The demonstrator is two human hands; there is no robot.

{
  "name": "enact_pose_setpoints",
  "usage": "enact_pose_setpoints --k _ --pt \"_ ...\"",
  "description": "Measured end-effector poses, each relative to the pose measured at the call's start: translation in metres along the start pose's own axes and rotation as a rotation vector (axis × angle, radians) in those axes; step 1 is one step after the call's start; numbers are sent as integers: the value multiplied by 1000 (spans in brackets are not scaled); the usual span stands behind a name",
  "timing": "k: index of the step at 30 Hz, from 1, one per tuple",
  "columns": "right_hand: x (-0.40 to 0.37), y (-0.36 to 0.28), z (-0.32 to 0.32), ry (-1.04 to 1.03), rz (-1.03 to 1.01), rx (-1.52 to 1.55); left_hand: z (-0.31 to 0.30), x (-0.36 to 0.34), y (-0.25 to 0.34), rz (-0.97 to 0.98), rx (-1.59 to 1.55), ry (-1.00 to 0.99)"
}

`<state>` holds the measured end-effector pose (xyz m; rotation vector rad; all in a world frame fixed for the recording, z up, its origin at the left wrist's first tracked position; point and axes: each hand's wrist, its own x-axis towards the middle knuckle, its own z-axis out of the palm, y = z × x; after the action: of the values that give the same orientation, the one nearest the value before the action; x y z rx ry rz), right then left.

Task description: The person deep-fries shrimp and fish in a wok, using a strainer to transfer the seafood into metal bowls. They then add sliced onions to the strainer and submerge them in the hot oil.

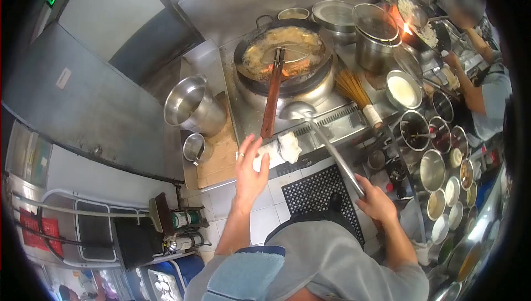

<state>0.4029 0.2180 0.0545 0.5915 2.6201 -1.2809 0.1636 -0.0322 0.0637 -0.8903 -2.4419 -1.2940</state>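
My right hand grips the long handle of a metal ladle, whose bowl hangs over the front of the stove. My left hand is open, fingers spread, by a bunched white cloth at the stove's front edge. Just above its fingertips ends the brown wooden handle of a long tool, whose wire head lies in the wok. That large wok holds bubbling yellowish oil with orange-brown pieces in it. To its right lies a bamboo wok brush.
Left of the wok stand a tall steel pot and a small steel pot. A stockpot with a strainer is behind right. Several bowls of ingredients line the right side. A co-worker handles a wok near an open flame.
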Motion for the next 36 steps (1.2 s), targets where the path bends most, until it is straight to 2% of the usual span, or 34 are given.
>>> enact_pose_setpoints --k 5,8,9,10,11,12,13,15,16,17,19,20,21,22,24,25,26,27,28,29,30,31,32,33,36 --pt "65 -44 84 13 -225 -86 -22 -79 -29 54 -214 -148" --pt "98 -72 143 54 -317 -58 -14 -132 -77 -428 -414 -537" --pt "105 -80 164 84 -344 -82 -15 -147 -87 -584 -589 -619" --pt "118 -85 186 35 -276 -161 -11 -156 -94 -737 -757 -718" --pt "136 -80 219 77 -267 -176 -3 -162 -97 -895 -911 -844" --pt "141 -87 240 89 -211 -173 0 -168 -97 -940 -959 -927" --pt "145 -86 264 148 -244 -145 1 -173 -95 -991 -993 -1020" --pt "148 -88 290 138 -248 -99 9 -186 -94 -1036 -1043 -1066" --pt "144 -92 289 -43 -137 59 18 -194 -103 -725 -798 -1196" --pt "138 -92 282 -79 -113 117 29 -201 -118 -394 -581 -1264" --pt "97 -90 253 -85 -50 181 48 -215 -150 -537 -774 -1256" --pt "71 -81 234 -37 -23 189 60 -221 -159 -1046 -1132 -1162" --pt "47 -62 222 33 8 184 74 -225 -167 -1577 -1442 -976" --pt "36 -25 221 167 -54 147 76 -222 -157 -1674 -1392 -1031" --pt "20 67 229 260 47 190 79 -221 -120 -1817 -1258 -1107" --pt "-10 101 218 266 261 305 85 -221 -103 -1888 -1177 -1144" --pt "-86 95 187 494 278 253 97 -224 -90 -1863 -1053 -1170" --pt "-120 130 187 603 407 188 105 -227 -70 -1778 -1049 -1294" --pt "-168 160 185 754 393 226 114 -227 -42 -1693 -1048 -1411" --pt "-196 202 193 1008 477 129 121 -227 -13 -1607 -1046 -1519" --pt "-238 216 191 1253 486 103 126 -229 19 -1486 -1012 -1584" --pt "-285 199 175 1352 597 210 144 -231 31 -1414 -983 -1612" --pt "-322 188 169 1523 616 255 163 -234 42 -1345 -955 -1640" --pt "-351 187 169 1695 630 291 174 -238 63 -1166 -908 -1627" --pt "-383 224 202 1960 700 381 188 -244 131 -660 -794 -1633"
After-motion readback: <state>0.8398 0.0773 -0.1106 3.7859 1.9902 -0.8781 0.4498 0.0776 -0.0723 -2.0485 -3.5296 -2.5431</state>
